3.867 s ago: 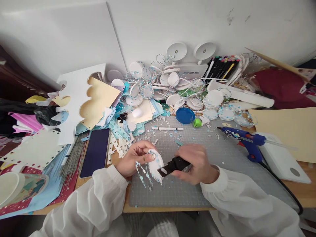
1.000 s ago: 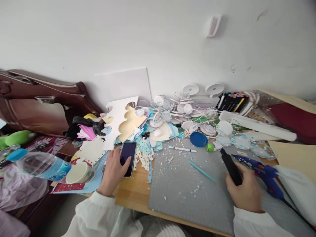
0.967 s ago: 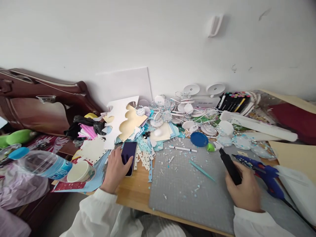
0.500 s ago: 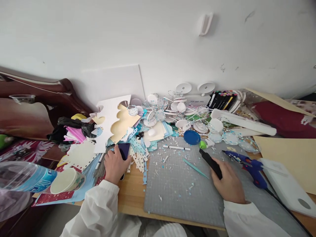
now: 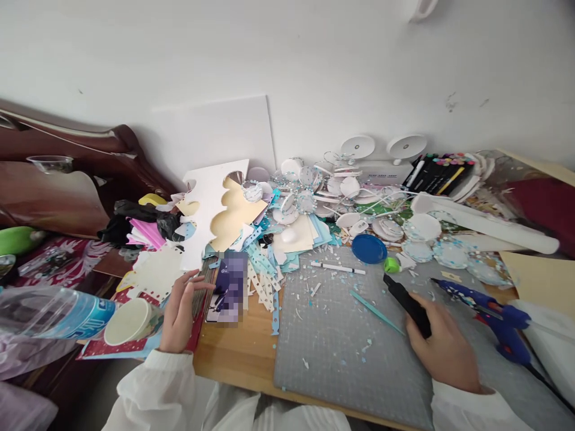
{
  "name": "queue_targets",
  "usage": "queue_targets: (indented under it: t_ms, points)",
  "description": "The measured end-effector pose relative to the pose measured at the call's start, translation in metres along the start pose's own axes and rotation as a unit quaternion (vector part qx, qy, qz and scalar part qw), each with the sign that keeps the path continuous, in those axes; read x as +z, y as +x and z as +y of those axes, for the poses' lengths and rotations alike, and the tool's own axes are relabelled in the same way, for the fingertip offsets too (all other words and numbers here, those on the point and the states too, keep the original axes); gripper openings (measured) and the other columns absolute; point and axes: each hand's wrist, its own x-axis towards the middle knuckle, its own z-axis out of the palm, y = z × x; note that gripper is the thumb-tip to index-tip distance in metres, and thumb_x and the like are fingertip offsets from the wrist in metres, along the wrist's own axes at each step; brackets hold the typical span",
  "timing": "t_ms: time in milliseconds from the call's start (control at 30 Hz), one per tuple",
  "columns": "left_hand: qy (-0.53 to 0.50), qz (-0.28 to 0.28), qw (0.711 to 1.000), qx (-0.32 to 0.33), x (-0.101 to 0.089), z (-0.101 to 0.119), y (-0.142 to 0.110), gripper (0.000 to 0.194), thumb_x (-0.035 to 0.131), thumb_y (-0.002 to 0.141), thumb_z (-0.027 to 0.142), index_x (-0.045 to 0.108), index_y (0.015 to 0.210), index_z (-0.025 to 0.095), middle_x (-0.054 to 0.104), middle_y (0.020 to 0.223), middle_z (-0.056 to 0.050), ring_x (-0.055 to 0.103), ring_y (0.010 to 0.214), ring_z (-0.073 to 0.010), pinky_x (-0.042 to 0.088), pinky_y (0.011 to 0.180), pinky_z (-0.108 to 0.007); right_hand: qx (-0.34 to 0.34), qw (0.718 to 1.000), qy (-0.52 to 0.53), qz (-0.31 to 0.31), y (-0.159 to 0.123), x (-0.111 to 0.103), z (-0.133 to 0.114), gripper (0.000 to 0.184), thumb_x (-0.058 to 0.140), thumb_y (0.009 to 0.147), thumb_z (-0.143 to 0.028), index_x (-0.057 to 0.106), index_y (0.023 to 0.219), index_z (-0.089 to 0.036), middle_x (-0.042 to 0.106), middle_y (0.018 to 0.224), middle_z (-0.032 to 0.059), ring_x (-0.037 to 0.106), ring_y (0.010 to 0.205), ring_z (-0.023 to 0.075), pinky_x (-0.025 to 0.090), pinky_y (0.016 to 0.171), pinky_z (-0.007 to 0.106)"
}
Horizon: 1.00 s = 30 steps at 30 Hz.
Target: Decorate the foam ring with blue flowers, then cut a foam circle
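My left hand (image 5: 178,308) hangs just left of a phone (image 5: 228,278), its fingers stretched out and holding nothing. The phone lies at the table's left part with its screen lit, part of it blurred. My right hand (image 5: 444,347) is wrapped round a black utility knife (image 5: 406,304), held low over the grey cutting mat (image 5: 332,353); no blade can be made out. Near the knife's tip sits a small green object (image 5: 392,264). A thin turquoise tool (image 5: 376,312) and a white pen (image 5: 338,267) lie on the mat among paper scraps.
A blue glue gun (image 5: 487,311) with a cord lies at right. Behind the mat are a blue round lid (image 5: 369,248), piled white discs (image 5: 349,187) and markers (image 5: 438,173). Cut paper (image 5: 238,215), a paper cup (image 5: 128,323) and a plastic bottle (image 5: 58,314) stand at left.
My left hand has lifted off the phone and moved left, its fingers now extended. The phone screen has lit up. My right hand still grips the knife; the view has shifted.
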Motion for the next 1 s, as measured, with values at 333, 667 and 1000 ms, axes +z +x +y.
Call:
queue_targets:
  t_ms: [333,667,1000]
  points:
    - [0.035,-0.086,0.995,0.023,0.025,-0.014,0.014,0.047,0.027,0.095,0.048,0.045,0.129,0.02,0.058,0.13,-0.009,0.043,0.13,-0.0229,0.029,0.112,-0.045,-0.01,1.0,-0.001,0.001,0.001,-0.001,-0.001,0.041,0.045,0.083,-0.03,0.05,0.122,-0.018,0.063,0.106,0.011,0.061,0.099,0.029,0.049,0.085,0.041]
    - [0.068,-0.104,0.99,0.063,0.018,-0.02,0.004,0.05,0.023,0.095,0.049,0.044,0.129,0.019,0.069,0.11,-0.009,0.048,0.126,-0.0257,0.03,0.108,-0.047,-0.008,1.0,-0.012,0.003,0.002,0.0,-0.001,0.04,0.047,0.083,-0.03,0.051,0.121,-0.019,0.063,0.105,0.0105,0.061,0.097,0.0286,0.049,0.082,0.04]
    - [0.073,-0.056,0.992,0.081,0.004,-0.011,-0.022,0.045,0.024,0.095,0.043,0.05,0.123,0.02,0.073,0.098,-0.005,0.055,0.115,-0.0259,0.033,0.104,-0.045,-0.001,1.0,-0.014,0.009,0.002,-0.003,-0.005,0.04,0.046,0.083,-0.031,0.051,0.121,-0.019,0.063,0.103,0.0106,0.062,0.094,0.0286,0.049,0.08,0.04]
